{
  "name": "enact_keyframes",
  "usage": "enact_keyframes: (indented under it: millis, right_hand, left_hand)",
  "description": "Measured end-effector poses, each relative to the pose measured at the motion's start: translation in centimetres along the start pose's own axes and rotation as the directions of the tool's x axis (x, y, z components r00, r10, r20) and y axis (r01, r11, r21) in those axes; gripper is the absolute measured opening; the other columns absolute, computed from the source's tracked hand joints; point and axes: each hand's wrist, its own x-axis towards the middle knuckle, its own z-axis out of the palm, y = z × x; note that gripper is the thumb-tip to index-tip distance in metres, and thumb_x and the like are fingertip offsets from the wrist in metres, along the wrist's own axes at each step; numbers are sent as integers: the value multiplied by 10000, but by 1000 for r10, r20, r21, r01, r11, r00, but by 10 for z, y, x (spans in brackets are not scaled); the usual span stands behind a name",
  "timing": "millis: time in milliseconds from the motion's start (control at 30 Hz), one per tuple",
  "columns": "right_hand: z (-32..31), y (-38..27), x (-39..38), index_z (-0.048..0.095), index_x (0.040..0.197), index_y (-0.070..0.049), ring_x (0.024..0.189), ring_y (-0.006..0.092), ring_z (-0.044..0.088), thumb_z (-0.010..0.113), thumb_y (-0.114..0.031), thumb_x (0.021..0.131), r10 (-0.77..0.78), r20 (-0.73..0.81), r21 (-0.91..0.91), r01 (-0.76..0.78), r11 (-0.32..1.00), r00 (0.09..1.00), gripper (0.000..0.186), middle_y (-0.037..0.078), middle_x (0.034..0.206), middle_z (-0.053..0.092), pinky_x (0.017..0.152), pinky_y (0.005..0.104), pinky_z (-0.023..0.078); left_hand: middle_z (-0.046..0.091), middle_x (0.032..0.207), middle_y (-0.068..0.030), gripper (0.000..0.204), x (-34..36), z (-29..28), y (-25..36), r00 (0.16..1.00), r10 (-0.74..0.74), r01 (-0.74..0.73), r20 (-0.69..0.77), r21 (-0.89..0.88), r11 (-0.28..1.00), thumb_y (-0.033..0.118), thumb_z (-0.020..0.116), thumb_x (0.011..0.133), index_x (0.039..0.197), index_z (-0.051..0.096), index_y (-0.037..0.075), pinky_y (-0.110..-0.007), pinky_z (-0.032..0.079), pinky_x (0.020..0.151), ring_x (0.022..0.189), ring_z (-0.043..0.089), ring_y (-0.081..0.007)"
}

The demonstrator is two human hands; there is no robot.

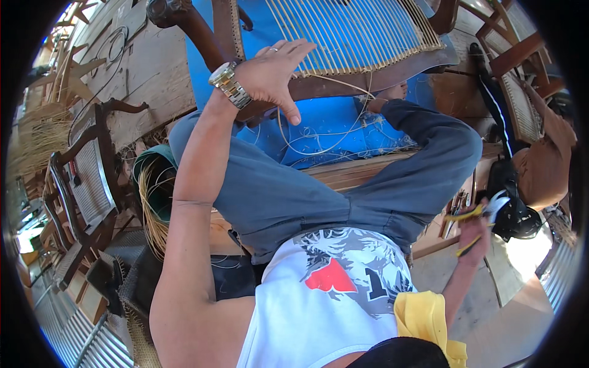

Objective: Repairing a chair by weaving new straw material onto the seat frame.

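My left hand (268,75), with a metal-banded watch (232,84) at the wrist, spreads over the near left corner of a dark wooden chair frame (343,86). Its fingers are stretched out and the thumb stands apart; I cannot tell whether the palm touches the wood. Pale cane strands (359,30) run side by side across the frame's opening. One loose cane strand (294,149) loops down from the frame, passing near the thumb. Off to my right, low beside my hip, my right hand (473,238) is closed around pliers (471,214) with yellow and black handles.
A blue sheet (331,136) with cane scraps lies under the frame. At my left stand a green bucket (142,161) with cane bundles and a caned wooden chair (92,178). A black bag (512,205) and more chair frames are at right. Yellow cloth (423,313) hangs by my shirt.
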Motion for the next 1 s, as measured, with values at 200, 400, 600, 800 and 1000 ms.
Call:
enact_keyframes:
  millis: [200,400,600,800,1000]
  right_hand:
    - [192,41,47,448,1332,-13,987,291,604,561,-245,917,211,663,71,-340,938,719,489,165,1108,574,935,472,474]
    - [256,141,82,482,1251,10,959,298,620,513,-233,946,437,807,-36,-706,707,397,392,187,1086,600,928,486,501]
    - [268,159,93,517,1200,43,921,323,631,512,-240,941,405,831,91,-812,577,381,384,202,1055,624,885,474,536]
    - [276,171,94,528,1184,55,917,352,656,549,-239,912,362,849,146,-830,539,385,402,225,1042,647,872,480,546]
    - [282,176,98,525,1204,70,948,364,661,544,-248,917,336,847,170,-810,561,411,429,229,1041,654,904,508,536]
  left_hand:
    - [356,1510,-200,1042,39,1,15,987,142,-154,-78,-195,969,432,844,642,1489,330,110,-462,288,1145,1416,308,-342]
    - [654,1186,-128,430,72,6,11,974,206,-224,-92,-308,925,138,661,830,1244,598,38,-366,485,957,1115,616,-255]
    - [710,998,-145,350,120,-30,24,962,271,-254,22,-283,925,219,652,868,1137,638,-4,-380,518,813,911,681,-265]
    - [711,986,-137,316,138,-16,28,910,366,-306,197,-276,911,212,667,851,1097,667,14,-373,515,788,879,672,-254]
    - [716,928,-109,269,148,-20,22,873,272,-176,406,-259,950,190,699,819,1021,683,14,-349,517,725,839,670,-204]
